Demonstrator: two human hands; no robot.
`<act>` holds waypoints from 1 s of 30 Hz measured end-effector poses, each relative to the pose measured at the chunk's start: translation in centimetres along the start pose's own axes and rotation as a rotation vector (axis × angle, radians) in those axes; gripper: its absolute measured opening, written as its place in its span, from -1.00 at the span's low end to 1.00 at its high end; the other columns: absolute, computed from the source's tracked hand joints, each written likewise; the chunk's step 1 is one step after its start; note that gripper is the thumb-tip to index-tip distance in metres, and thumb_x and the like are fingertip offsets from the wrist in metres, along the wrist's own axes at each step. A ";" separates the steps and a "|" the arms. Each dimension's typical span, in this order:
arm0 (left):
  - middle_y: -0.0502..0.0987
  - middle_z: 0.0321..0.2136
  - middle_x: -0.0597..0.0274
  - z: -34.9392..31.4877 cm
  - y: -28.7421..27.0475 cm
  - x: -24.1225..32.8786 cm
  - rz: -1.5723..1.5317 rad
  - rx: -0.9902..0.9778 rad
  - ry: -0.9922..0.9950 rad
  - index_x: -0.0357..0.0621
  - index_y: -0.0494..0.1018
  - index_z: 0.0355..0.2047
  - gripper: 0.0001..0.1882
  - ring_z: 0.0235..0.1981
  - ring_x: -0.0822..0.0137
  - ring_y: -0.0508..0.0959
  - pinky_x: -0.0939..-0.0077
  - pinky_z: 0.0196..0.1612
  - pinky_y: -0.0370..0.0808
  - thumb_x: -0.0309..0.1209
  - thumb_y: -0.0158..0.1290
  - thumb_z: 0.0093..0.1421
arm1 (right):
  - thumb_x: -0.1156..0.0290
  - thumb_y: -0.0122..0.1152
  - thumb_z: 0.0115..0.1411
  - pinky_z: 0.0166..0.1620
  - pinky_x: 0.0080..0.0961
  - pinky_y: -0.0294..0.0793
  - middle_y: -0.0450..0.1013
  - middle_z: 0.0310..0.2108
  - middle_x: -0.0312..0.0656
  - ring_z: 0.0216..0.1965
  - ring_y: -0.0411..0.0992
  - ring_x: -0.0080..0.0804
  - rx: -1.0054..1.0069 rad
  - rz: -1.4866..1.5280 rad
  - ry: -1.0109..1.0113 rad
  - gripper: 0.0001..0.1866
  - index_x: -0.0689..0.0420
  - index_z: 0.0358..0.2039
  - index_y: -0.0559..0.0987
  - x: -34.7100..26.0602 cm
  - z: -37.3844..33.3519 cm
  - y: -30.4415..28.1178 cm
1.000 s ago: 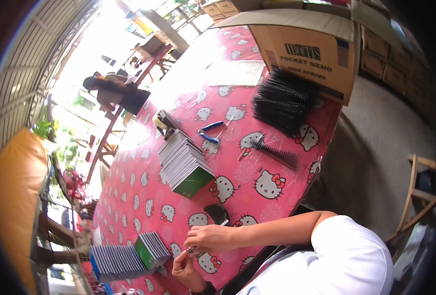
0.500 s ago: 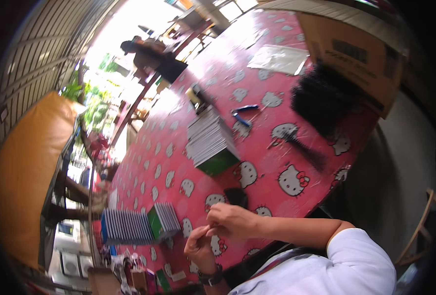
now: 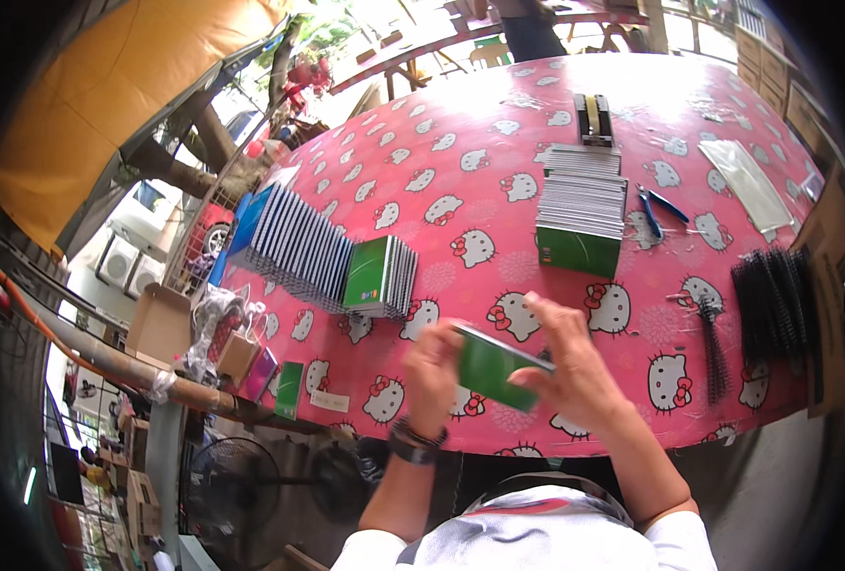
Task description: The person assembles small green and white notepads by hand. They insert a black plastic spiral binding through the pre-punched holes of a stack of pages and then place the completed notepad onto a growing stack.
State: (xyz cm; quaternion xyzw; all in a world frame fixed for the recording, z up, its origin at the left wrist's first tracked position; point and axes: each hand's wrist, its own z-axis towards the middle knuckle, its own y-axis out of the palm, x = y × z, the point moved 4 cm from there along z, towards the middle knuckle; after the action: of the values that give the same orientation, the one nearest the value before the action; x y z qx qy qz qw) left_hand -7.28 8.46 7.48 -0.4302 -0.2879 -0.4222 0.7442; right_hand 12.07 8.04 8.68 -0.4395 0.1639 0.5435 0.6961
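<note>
In front of my body, above the near part of the table, I hold a small green notebook (image 3: 495, 371) at a tilt. My left hand (image 3: 432, 373) is closed on its left edge. At its right end my right hand (image 3: 576, 360) has the thumb against the cover and the fingers stretched up behind the edge. A small dark bit shows by the right thumb; I cannot make out what it is. Farther off lies a row of notebooks with a green front cover (image 3: 579, 249), pages edge-up. To the left leans another row, blue (image 3: 256, 224) and green (image 3: 369, 271).
Blue-handled pliers (image 3: 653, 211) lie right of the middle row, with a tape dispenser (image 3: 594, 122) behind it. Black plastic spiral coils (image 3: 770, 309) are piled at the right by a cardboard box (image 3: 832, 285); one loose bunch (image 3: 713, 352) lies nearer. A clear plastic bag (image 3: 751, 190) sits far right.
My view has swung round and levelled. My hands, close together before, are now apart with the green notebook between them; it did not show in them earlier.
</note>
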 end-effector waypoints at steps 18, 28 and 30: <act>0.50 -0.10 0.28 20.0 -7.9 -20.9 1.081 -0.263 0.183 0.23 0.49 -0.15 -0.77 -0.07 0.20 0.43 -0.17 0.05 0.19 -0.18 -0.11 0.25 | 0.44 0.26 0.09 -0.11 -0.47 0.42 0.51 -0.19 -0.18 -0.12 0.39 -0.37 0.083 0.048 0.365 -0.80 0.17 -0.24 0.59 9.5 -6.6 -2.4; 0.45 -0.04 0.18 18.0 3.6 -8.0 0.538 -0.074 0.520 -0.05 0.48 -0.12 -0.62 0.08 0.14 0.34 0.16 0.16 0.23 -0.34 0.20 0.01 | 0.62 0.17 0.01 -0.31 -0.59 0.44 0.49 -0.28 -0.21 -0.18 0.35 -0.41 0.251 0.100 0.484 -0.83 0.21 -0.33 0.59 10.6 -8.1 -1.5; 0.49 -0.07 0.21 15.0 10.8 -3.0 0.481 -0.240 0.750 -0.06 0.49 -0.13 -0.62 0.03 0.15 0.40 0.20 0.14 0.24 -0.37 0.21 -0.01 | 0.63 0.18 -0.02 -0.34 -0.58 0.44 0.50 -0.31 -0.22 -0.20 0.35 -0.39 0.239 0.079 0.493 -0.82 0.19 -0.34 0.59 10.6 -8.3 -1.8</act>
State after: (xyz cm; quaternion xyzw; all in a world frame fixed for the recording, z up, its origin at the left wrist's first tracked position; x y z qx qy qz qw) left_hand -0.26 25.83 7.83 -0.3854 0.1604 -0.3942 0.8187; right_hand 19.52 7.91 -2.70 -0.4667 0.4084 0.4235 0.6604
